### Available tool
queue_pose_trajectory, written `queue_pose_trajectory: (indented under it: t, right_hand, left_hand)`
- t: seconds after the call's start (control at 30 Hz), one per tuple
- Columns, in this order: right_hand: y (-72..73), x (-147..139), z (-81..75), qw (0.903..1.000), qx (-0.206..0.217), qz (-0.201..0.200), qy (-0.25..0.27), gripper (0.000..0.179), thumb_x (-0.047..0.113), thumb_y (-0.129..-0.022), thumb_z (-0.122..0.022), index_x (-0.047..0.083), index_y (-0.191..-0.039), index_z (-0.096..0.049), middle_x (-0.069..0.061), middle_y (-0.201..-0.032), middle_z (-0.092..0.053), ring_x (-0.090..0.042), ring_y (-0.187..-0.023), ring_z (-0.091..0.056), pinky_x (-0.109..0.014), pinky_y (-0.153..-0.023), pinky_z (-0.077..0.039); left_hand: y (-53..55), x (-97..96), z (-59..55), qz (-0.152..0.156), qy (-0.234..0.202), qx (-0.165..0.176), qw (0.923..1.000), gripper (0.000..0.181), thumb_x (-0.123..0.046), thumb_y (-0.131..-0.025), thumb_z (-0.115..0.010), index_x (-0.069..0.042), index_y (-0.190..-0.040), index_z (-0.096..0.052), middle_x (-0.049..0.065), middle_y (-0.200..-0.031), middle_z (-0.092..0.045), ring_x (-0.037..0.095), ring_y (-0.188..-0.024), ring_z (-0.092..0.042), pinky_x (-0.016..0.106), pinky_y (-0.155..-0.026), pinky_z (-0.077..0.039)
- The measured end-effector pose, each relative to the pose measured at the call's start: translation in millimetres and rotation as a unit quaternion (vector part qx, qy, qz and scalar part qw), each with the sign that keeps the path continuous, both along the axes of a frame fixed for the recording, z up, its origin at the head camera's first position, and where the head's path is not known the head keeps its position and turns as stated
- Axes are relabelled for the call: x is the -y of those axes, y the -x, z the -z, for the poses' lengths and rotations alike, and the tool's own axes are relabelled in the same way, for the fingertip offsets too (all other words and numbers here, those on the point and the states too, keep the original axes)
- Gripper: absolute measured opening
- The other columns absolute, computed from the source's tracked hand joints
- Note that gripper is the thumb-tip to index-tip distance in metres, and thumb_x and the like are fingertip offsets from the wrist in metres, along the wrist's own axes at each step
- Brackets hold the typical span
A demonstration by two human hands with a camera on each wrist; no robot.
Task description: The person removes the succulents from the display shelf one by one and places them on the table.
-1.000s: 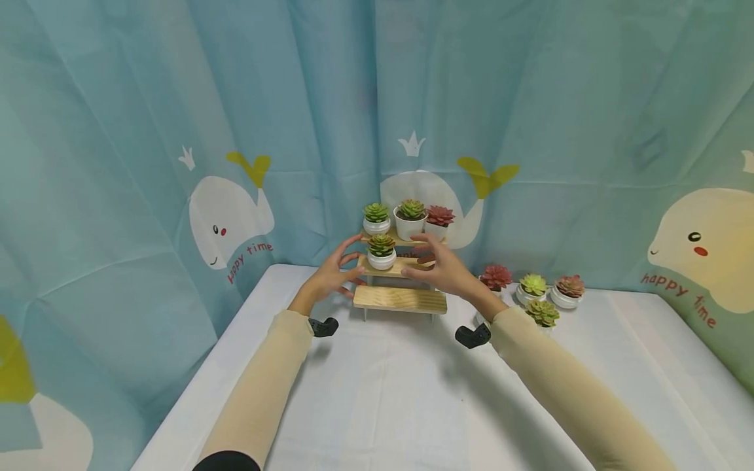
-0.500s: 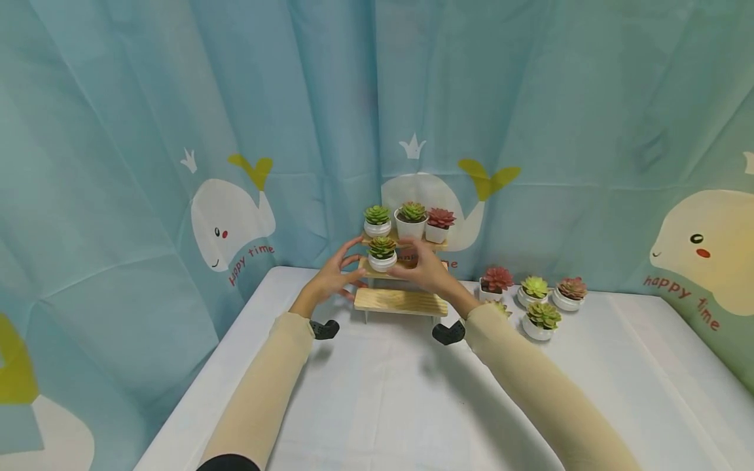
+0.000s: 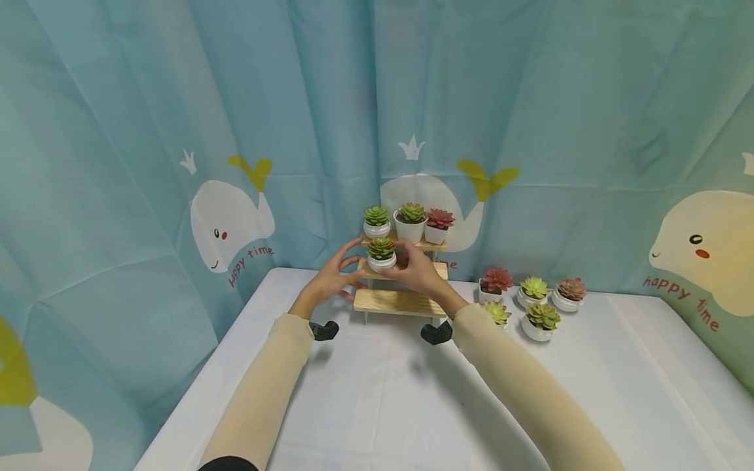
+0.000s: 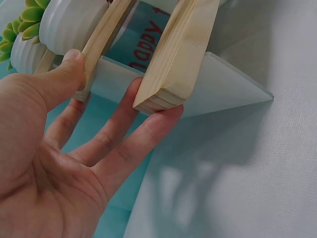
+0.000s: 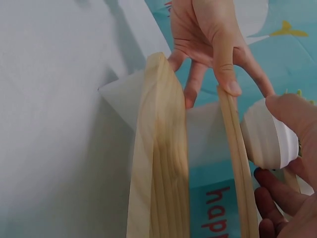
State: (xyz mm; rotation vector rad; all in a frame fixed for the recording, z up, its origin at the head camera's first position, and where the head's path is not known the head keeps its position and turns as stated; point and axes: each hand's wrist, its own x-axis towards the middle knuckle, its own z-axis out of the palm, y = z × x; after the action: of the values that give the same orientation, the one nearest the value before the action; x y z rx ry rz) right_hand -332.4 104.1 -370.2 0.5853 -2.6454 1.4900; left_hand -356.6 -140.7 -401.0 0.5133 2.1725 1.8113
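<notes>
We see plain cream long sleeves, the left sleeve [image 3: 253,391] and the right sleeve [image 3: 524,386] both of smooth, softly creased cloth ending in slightly gathered cuffs [image 3: 298,330], with the left hand [image 3: 330,279] and the right hand [image 3: 418,269] bare beyond them. By the inner side of each cuff we notice a small, stubby, angled black piece: the left wrist device [image 3: 324,330], flecked with pale specks, and the similar right wrist device [image 3: 437,334]. Low on the left sleeve we make out a rounded black shape [image 3: 228,464], cut off by the head view's bottom edge.
</notes>
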Motion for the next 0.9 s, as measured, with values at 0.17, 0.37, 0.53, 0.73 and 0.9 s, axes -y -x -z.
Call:
queue_pose_trajectory:
  t: [0.17,0.37,0.53,0.73,0.9]
  right_hand:
    - [0.1,3.4,-0.3,0.9999,0.000,0.009,-0.005,0.069,0.026,-0.091,-0.082,0.002,-0.146,-0.048,-0.020,-0.125,-0.066,-0.033,-0.113,-0.066,-0.046,-0.093,-0.056]
    - [-0.3,6.4,0.9,0.9995,-0.010,0.029,-0.011,0.066,0.029,-0.092,-0.080,0.004,-0.145,-0.050,-0.017,-0.120,-0.068,-0.030,-0.107,-0.067,-0.044,-0.087,-0.057]
    - [-2.5,8.3,1.1,0.9989,-0.011,0.043,-0.017,0.065,0.031,-0.093,-0.079,0.005,-0.146,-0.050,-0.016,-0.118,-0.068,-0.028,-0.106,-0.067,-0.043,-0.086,-0.057]
    - [-2.6,9.2,2.4,0.9987,-0.010,0.048,-0.018,0.063,0.032,-0.094,-0.078,0.006,-0.145,-0.051,-0.014,-0.117,-0.068,-0.028,-0.105,-0.067,-0.044,-0.086,-0.057]
    - [-1.9,9.0,2.4,0.9986,-0.014,0.048,-0.018,0.063,0.032,-0.094,-0.078,0.005,-0.145,-0.051,-0.014,-0.116,-0.068,-0.028,-0.104,-0.067,-0.044,-0.087,-0.057]
  left_hand:
    - [-0.4,0.3,-0.7,0.002,0.000,-0.003,1.0000,0.077,-0.021,-0.103,-0.066,-0.047,-0.161,-0.023,0.015,-0.168,-0.023,0.039,-0.099,-0.072,0.053,-0.063,-0.061]
    - [-1.4,0.0,-1.1,-0.002,0.003,-0.003,1.0000,0.077,-0.022,-0.103,-0.066,-0.048,-0.160,-0.023,0.015,-0.167,-0.024,0.041,-0.104,-0.070,0.053,-0.065,-0.061]
    - [0.4,-0.2,0.8,-0.002,0.005,-0.003,1.0000,0.077,-0.022,-0.102,-0.067,-0.049,-0.160,-0.024,0.014,-0.167,-0.025,0.040,-0.103,-0.071,0.054,-0.065,-0.061]
    - [1.0,-0.3,1.8,-0.001,0.007,-0.002,1.0000,0.078,-0.022,-0.102,-0.068,-0.050,-0.160,-0.023,0.014,-0.167,-0.025,0.039,-0.102,-0.071,0.053,-0.065,-0.062]
    - [-0.3,-0.2,0.0,-0.002,0.005,-0.001,1.0000,0.077,-0.022,-0.102,-0.067,-0.049,-0.160,-0.023,0.014,-0.167,-0.025,0.039,-0.103,-0.071,0.052,-0.065,-0.062]
